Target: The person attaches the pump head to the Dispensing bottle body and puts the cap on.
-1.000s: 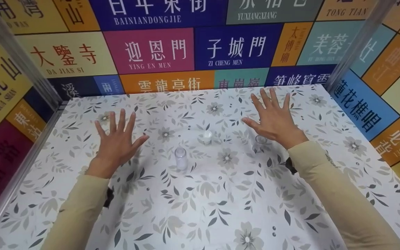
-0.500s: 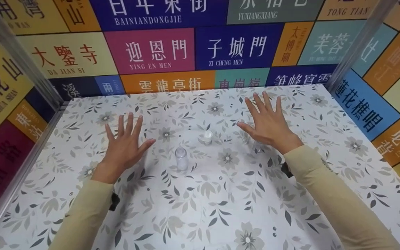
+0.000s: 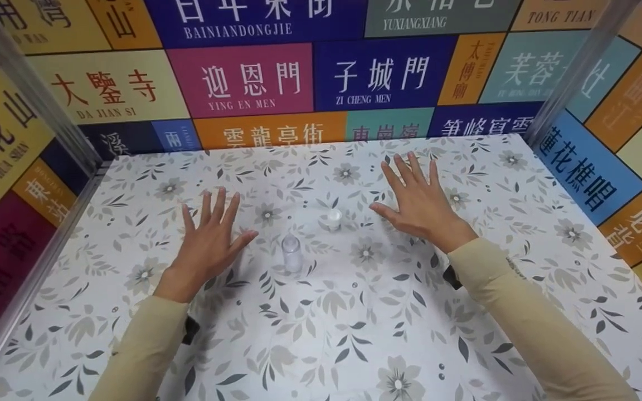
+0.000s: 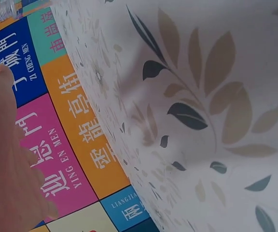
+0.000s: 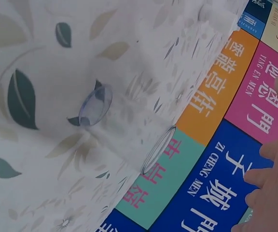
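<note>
My left hand is held over the left part of the table, fingers spread and straight, with nothing in it. To its right stands a small clear bottle, upright. A small white-topped container sits farther back, between the two hands. My right hand hovers on the right, fingers spread, also holding nothing. Below it in the right wrist view is a clear, thin-walled cup, which the right hand and wrist hide in the head view. Part of the clear bottle shows at the left wrist view's top corner.
A white cloth with grey flowers and leaves covers the table. Coloured panels with printed lettering rise at its back and sides. A clear upright post stands at the back right corner, another at the left.
My left hand has moved right and slightly toward me. The right hand has drifted left and a little nearer, now covering the clear cup in the head view. The bottle and white-topped container stay put.
</note>
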`<state>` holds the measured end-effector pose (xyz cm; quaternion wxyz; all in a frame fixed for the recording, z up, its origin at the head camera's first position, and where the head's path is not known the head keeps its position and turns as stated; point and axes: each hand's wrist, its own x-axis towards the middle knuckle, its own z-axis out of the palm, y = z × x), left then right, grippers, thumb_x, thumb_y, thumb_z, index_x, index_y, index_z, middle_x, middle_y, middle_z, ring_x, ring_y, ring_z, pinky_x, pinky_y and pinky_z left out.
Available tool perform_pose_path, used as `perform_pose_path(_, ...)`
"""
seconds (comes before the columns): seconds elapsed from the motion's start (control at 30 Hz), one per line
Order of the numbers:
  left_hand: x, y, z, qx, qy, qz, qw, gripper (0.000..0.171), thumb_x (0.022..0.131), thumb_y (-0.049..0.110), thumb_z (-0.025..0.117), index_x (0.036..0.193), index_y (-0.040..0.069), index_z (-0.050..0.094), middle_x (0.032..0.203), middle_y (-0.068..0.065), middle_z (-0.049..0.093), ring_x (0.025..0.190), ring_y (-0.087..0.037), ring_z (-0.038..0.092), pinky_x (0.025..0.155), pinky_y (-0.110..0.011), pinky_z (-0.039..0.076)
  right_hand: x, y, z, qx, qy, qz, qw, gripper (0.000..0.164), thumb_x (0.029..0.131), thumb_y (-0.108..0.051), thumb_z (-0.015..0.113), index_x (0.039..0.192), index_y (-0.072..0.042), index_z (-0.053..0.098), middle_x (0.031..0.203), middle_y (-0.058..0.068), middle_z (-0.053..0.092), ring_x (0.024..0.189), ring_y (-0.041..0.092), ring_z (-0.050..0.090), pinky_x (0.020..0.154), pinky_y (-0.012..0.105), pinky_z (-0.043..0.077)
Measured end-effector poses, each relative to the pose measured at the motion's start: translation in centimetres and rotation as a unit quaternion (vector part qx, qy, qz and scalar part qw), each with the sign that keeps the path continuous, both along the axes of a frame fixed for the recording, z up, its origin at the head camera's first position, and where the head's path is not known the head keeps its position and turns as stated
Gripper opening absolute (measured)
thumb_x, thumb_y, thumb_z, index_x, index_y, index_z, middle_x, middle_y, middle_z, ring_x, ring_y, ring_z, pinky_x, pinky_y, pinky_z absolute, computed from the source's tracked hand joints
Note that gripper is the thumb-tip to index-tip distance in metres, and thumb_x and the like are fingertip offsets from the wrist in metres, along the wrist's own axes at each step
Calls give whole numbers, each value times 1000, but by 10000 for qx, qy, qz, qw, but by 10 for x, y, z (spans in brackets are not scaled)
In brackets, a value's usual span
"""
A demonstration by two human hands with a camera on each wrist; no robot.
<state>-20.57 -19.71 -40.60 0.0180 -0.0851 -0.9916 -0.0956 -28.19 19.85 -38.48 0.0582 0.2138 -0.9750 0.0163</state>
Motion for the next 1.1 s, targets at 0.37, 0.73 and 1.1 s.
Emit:
perform_pose_path(0.37, 6, 7, -5, 180, -122, -249, 9995, 84, 101, 62, 38, 162, 15, 5, 169, -19, -2, 156, -42, -5, 118, -74, -7, 4, -9, -5, -189, -163, 135, 9996, 88, 98, -67, 39, 162, -12, 11, 169, 16, 6, 157, 39, -1, 125, 64, -2)
perform_pose_path(0.73, 17, 20, -15, 627, -49, -327, 9975, 85, 99, 58, 48, 161, 11, 13, 168, -22, 5, 155, -44, -4, 118, -74, -5, 9, -22, -13, -434, -176, 416, 9980, 86, 98, -61, 47, 161, -10, 17, 169, 16, 12, 157, 36, 3, 127, 58, 3)
perform_pose_path(1.1, 26, 30, -23, 887, -123, -406, 9952, 88, 96, 59, 53, 160, 10, 17, 167, -23, 9, 156, -43, 2, 120, -72, -1, 11, -32, -23, -1095, -120, 643, 9918, 83, 98, -51, 56, 159, -7, 21, 167, 18, 18, 156, 36, 14, 126, 52, 21)
